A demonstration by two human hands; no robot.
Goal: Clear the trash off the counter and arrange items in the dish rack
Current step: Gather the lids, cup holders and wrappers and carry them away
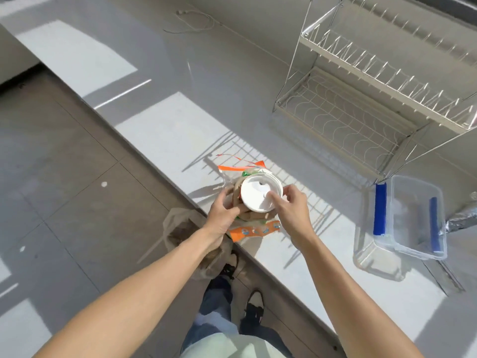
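Counter edge: hands gripping trash

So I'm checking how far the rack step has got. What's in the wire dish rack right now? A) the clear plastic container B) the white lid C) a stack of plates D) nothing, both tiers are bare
D: both tiers of the wire dish rack show only bare wire, the clear plastic container sits on the counter beside it, and the white lid is between both hands.
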